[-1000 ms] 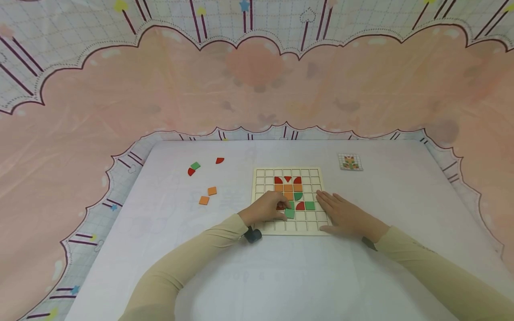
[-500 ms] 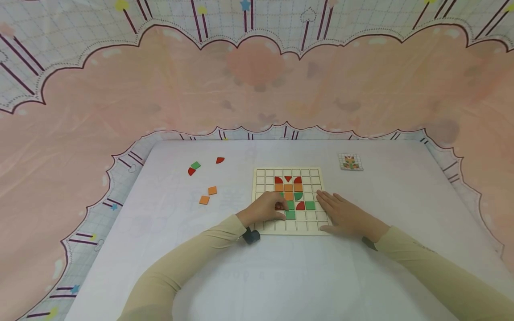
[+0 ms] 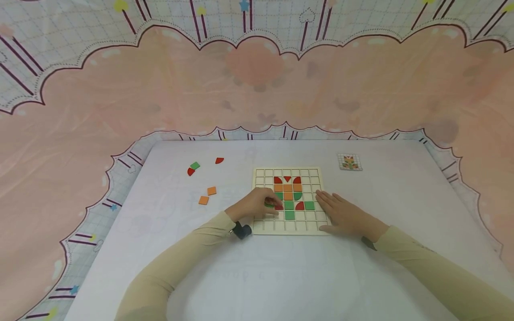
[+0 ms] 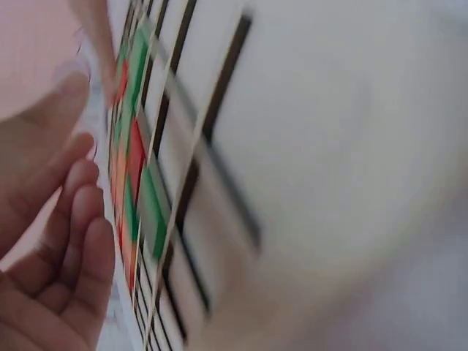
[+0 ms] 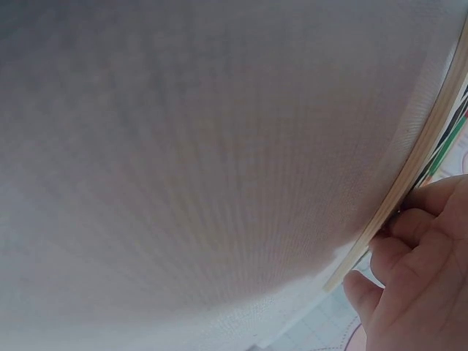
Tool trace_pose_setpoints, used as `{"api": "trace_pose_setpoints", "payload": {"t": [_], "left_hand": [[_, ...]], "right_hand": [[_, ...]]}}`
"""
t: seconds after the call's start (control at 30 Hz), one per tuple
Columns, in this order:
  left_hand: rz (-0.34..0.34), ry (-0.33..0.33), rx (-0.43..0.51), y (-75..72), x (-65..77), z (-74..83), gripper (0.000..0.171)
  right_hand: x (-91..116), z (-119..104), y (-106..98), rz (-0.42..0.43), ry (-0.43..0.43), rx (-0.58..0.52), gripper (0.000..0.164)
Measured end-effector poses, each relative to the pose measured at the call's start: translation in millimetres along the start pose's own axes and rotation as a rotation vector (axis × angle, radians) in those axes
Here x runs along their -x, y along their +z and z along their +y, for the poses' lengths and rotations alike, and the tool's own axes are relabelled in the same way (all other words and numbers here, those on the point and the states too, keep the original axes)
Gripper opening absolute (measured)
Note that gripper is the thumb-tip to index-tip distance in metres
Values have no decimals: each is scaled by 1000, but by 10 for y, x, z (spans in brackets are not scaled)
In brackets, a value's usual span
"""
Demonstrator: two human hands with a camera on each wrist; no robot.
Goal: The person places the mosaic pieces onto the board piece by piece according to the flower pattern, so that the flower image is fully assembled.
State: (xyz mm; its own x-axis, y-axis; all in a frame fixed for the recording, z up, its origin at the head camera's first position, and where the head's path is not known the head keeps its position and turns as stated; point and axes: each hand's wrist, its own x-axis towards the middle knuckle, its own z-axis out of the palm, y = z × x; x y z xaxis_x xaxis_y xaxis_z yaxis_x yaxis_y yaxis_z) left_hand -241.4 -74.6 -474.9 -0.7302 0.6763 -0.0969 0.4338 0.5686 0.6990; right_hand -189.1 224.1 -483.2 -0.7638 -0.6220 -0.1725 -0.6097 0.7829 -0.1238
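Note:
A pale gridded wooden board (image 3: 307,225) lies on the table with red, orange and green tiles set in its squares. Over its left part hovers my left hand (image 3: 254,203), fingers loosely bent and thumb apart, with nothing held; in the left wrist view the left hand (image 4: 62,241) is above the tiles. Below the middle of the pattern lies a green square tile (image 3: 289,215). My right hand (image 3: 343,214) rests along the board's right edge with extended fingers. From the right wrist, the fingers touch the board's wooden side (image 5: 402,186).
To the left lie two orange square tiles (image 3: 207,195), a green tile (image 3: 195,165) touching a red quarter-round tile (image 3: 190,171), and another red quarter-round tile (image 3: 219,160). A small pattern card (image 3: 350,162) with a printed grid design lies at the back right.
The lower green square tile now lies straight in its square, and my left hand has let go and drawn back to the left. The right hand has stayed put.

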Motion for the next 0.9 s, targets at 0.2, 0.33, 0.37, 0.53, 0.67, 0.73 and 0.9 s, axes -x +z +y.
{"api": "trace_pose_setpoints", "payload": {"t": [0.2,0.33,0.37,0.53,0.67,0.73,0.9], "left_hand": [[63,-47,33,-286,164,-197,30],[120,-96,22,-462,308,-362,31],[133,-110,11,-504,345,-405,32],[164,-195,-33,-725,532,-595,35],[191,-215,-61,-876,692,-735,34],[205,-226,-56,-930,768,-807,33],[227,-287,-28,-1016,922,-988,32]], "right_hand": [[-11,3,18,-10,6,13,89],[-11,12,28,-5,4,19,89],[-9,11,27,-5,5,19,89],[-10,4,16,-11,16,13,89],[-9,-11,-1,-14,17,3,89],[-7,-19,-10,-13,16,-4,88],[2,-32,-30,-8,14,-13,87]]}}
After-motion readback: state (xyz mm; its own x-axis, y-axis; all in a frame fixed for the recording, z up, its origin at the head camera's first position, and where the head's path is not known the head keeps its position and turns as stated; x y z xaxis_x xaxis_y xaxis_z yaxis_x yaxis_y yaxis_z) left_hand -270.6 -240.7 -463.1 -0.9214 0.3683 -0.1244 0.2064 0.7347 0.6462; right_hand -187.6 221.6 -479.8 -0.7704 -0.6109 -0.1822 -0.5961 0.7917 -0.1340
